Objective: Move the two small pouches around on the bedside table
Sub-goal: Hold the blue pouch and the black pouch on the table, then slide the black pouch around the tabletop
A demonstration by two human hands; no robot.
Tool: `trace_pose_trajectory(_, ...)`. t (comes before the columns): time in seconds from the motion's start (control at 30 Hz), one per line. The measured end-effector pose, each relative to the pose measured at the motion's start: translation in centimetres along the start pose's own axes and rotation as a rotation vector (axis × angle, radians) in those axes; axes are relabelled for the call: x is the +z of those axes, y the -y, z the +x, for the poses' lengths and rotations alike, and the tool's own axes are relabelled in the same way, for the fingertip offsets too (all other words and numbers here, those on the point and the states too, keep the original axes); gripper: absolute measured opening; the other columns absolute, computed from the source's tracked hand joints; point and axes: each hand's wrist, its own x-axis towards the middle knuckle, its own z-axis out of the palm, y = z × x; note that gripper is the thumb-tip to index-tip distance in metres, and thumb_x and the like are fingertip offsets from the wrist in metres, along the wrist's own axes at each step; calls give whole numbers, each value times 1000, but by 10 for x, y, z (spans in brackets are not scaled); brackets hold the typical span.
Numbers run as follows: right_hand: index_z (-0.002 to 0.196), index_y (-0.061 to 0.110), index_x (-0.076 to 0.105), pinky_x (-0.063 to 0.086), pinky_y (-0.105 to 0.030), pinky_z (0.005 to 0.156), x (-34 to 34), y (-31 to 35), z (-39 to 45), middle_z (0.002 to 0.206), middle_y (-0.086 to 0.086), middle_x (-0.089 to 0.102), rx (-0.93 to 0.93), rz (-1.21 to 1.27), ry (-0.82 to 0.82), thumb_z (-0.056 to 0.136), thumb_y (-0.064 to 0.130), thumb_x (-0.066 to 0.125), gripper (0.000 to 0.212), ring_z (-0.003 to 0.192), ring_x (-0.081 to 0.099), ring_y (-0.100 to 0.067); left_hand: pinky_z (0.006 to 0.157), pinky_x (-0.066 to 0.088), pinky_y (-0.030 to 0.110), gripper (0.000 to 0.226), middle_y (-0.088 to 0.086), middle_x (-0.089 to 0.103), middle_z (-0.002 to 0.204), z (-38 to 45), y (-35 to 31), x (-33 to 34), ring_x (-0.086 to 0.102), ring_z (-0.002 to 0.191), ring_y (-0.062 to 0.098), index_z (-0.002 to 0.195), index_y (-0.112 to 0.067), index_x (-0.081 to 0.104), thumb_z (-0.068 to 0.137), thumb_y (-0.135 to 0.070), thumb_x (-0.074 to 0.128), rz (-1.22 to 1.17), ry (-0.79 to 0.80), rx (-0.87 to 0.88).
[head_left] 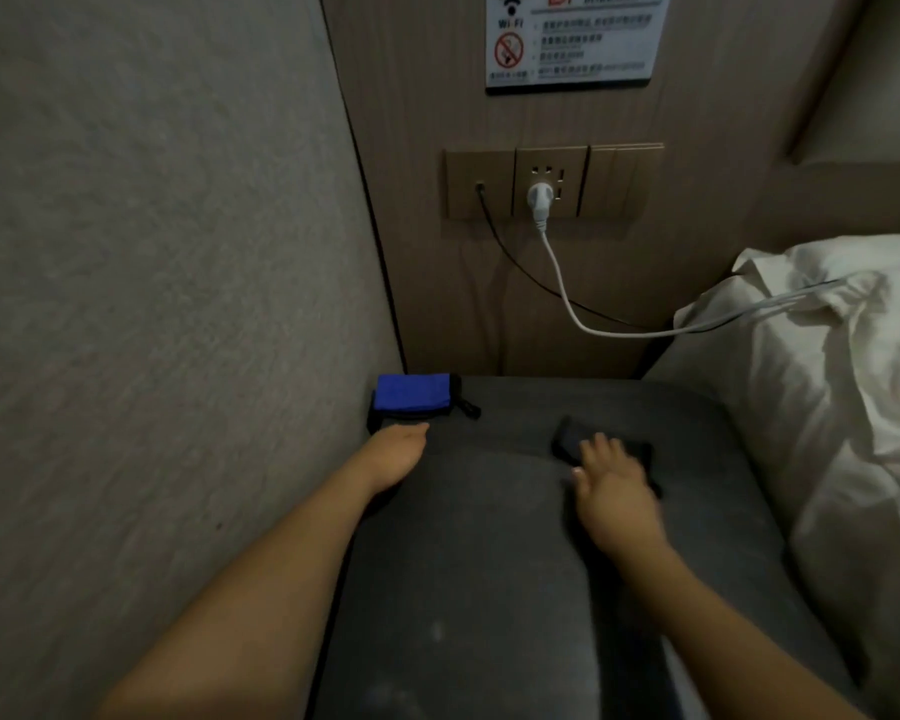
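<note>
A blue pouch [413,393] with black trim and a small zip pull lies at the far left corner of the dark grey bedside table [489,537], against the wall. My left hand [395,452] rests just in front of it, fingers touching its near black edge; the fingertips are hidden. A black pouch [575,438] lies right of the middle. My right hand [611,485] lies flat on top of it, fingers spread and blurred, covering its near half.
A textured wall [178,304] runs along the table's left side. Behind the table, a wood panel holds a socket plate [552,181] with a white plug and cable leading to the white bedding [827,381] at right. A black cable also hangs there.
</note>
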Motion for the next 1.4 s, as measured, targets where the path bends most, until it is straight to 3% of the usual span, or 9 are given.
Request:
trace_pose_trajectory(0.1, 140, 4, 38, 22, -42, 114, 15, 61, -9, 151, -17, 31, -95, 9, 45, 88, 38, 16, 66, 139, 28, -32, 84, 44, 31, 33, 14, 65, 101, 8, 0, -9, 61, 96, 27, 88, -8, 69, 98, -19, 40, -213, -119, -45)
trace_pose_trajectory(0.27, 149, 8, 18, 6, -37, 117, 30, 115, -7, 158, -11, 9, -169, 19, 124, 99, 36, 22, 57, 145, 6, -25, 85, 43, 33, 37, 20, 65, 111, 10, 8, -14, 61, 104, 31, 103, 3, 68, 97, -19, 38, -74, -146, -85)
trace_pose_trajectory(0.47, 149, 7, 14, 4, -38, 117, 43, 159, -7, 158, -12, 6, -280, 11, 192, 100, 35, 26, 58, 145, 2, -26, 78, 41, 33, 36, 12, 60, 85, 17, 13, -15, 55, 85, 22, 72, -11, 57, 98, -19, 34, 98, -139, -86)
trace_pose_trajectory(0.57, 149, 5, 12, 5, -39, 118, 48, 175, -8, 158, -12, 5, -369, -37, 221, 100, 35, 26, 59, 145, 1, -28, 87, 40, 33, 39, 8, 57, 90, 12, 7, -17, 56, 88, 20, 86, -10, 63, 102, -19, 28, 269, -97, -54)
trace_pose_trajectory(0.63, 147, 3, 18, 6, -39, 118, 48, 178, -9, 158, -12, 8, -432, -77, 234, 101, 36, 27, 58, 145, 2, -28, 102, 38, 34, 41, 15, 60, 119, 7, 6, -15, 57, 111, 24, 113, -6, 62, 103, -20, 25, 379, -61, -61)
trace_pose_trajectory(0.73, 146, 3, 23, 6, -37, 118, 46, 169, -8, 158, -12, 10, -499, -100, 234, 101, 36, 29, 57, 145, 4, -26, 118, 21, 34, 49, 16, 25, 157, 4, 13, -11, 27, 145, 26, 145, -2, 34, 103, -22, 21, 514, -15, -53)
trace_pose_trajectory(0.97, 149, 13, 17, 6, -34, 117, 32, 113, -17, 158, -4, 10, -517, -116, 191, 101, 37, 26, 55, 145, 7, -20, 120, 15, 33, 52, 14, 8, 161, -2, 13, -6, 12, 149, 26, 151, -3, 17, 103, -23, 20, 633, 54, 11)
trace_pose_trajectory(1.27, 148, 12, 22, 10, -31, 117, -8, -23, -20, 157, -3, 15, -206, -116, 95, 101, 37, 26, 54, 145, 12, -18, 122, 9, 33, 62, 13, -6, 161, -7, 21, 15, -3, 150, 24, 152, -3, 3, 101, -27, 28, 612, 1, 10)
trace_pose_trajectory(1.4, 142, 7, 36, 20, -35, 115, -16, -73, -15, 152, -10, 30, -107, -118, 19, 96, 37, 28, 55, 142, 26, -25, 123, 10, 34, 67, 15, -6, 161, -8, 19, 17, -2, 150, 27, 152, -2, 1, 100, -31, 30, 679, -3, -9)
